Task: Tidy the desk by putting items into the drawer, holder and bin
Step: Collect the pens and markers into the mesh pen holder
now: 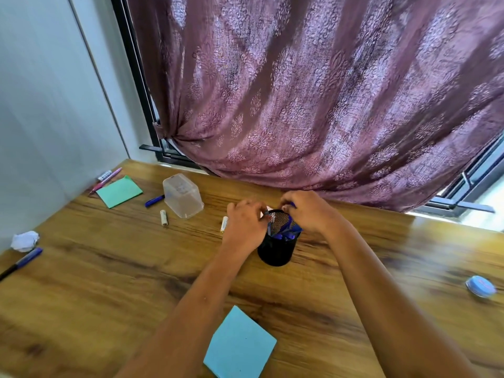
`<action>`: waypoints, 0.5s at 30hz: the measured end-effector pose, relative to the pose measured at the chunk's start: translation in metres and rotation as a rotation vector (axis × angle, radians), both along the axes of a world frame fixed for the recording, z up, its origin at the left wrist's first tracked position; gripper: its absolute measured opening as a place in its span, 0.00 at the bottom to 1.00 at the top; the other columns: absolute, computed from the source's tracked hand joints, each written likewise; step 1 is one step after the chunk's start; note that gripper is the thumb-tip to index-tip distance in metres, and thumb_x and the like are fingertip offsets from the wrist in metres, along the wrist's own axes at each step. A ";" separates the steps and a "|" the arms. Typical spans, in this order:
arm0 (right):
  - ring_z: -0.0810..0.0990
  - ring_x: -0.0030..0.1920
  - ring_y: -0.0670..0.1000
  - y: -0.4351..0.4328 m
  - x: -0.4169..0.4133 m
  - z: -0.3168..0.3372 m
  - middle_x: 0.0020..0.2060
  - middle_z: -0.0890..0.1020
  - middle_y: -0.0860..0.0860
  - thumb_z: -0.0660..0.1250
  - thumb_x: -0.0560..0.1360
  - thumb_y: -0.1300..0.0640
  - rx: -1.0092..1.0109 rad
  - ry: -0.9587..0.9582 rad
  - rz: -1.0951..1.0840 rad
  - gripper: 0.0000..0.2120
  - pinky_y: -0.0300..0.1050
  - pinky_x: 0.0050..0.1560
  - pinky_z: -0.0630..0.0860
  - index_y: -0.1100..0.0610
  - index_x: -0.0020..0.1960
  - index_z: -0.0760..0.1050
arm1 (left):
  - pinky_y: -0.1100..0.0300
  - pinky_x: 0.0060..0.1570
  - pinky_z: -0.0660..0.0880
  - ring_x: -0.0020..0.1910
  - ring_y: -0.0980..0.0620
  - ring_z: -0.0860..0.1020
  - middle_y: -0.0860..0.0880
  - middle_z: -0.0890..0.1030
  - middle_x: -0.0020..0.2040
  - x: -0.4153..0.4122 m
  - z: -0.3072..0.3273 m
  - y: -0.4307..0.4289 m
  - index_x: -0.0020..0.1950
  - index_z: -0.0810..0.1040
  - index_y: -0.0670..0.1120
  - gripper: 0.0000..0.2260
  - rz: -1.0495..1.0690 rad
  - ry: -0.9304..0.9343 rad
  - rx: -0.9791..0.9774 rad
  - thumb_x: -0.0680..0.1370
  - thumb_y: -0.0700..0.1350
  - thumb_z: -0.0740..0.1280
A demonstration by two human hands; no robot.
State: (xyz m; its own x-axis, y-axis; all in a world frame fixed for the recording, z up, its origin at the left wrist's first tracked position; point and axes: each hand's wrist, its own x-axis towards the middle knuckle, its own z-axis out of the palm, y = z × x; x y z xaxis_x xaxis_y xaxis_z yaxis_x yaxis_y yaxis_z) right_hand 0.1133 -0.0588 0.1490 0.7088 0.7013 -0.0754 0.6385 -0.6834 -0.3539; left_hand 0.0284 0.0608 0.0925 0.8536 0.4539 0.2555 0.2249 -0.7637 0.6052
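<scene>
A black mesh holder (276, 248) stands on the wooden desk (109, 282), holding several blue pens. My left hand (245, 227) grips the holder's left rim, fingers curled around a pen there. My right hand (308, 211) is closed on a blue pen at the holder's far right rim. Loose on the desk lie a blue pen (154, 201), two small white batteries (163, 217) (224, 223), a crumpled white paper (25, 241), a blue marker (21, 263) at the left edge, a green note pad (119, 191) and a blue note pad (240, 345).
A clear plastic tub (182, 195) sits upside down behind the batteries. A pink pen (106, 180) and a small white item lie by the wall at the far left. A round blue tape-like item (480, 286) rests at the right. A purple curtain (313, 105) hangs over the desk's back edge.
</scene>
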 end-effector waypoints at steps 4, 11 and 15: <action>0.76 0.42 0.51 0.001 -0.002 0.000 0.39 0.78 0.52 0.60 0.80 0.54 -0.020 0.062 0.042 0.09 0.45 0.39 0.69 0.57 0.49 0.78 | 0.58 0.60 0.56 0.62 0.52 0.71 0.51 0.79 0.58 0.002 0.000 0.004 0.56 0.79 0.49 0.09 -0.004 0.029 -0.045 0.78 0.49 0.63; 0.72 0.33 0.42 -0.007 -0.002 0.008 0.33 0.76 0.45 0.65 0.77 0.57 -0.020 0.173 0.081 0.08 0.36 0.33 0.66 0.58 0.49 0.82 | 0.56 0.64 0.62 0.59 0.52 0.72 0.51 0.79 0.55 0.000 0.000 0.004 0.51 0.82 0.51 0.06 -0.013 -0.021 -0.124 0.77 0.46 0.67; 0.75 0.36 0.39 -0.010 -0.002 0.010 0.35 0.79 0.44 0.68 0.74 0.62 -0.045 0.166 0.090 0.06 0.31 0.35 0.68 0.57 0.48 0.83 | 0.60 0.62 0.60 0.58 0.53 0.73 0.50 0.79 0.54 -0.004 0.004 0.002 0.52 0.83 0.49 0.07 -0.046 -0.077 -0.095 0.76 0.43 0.68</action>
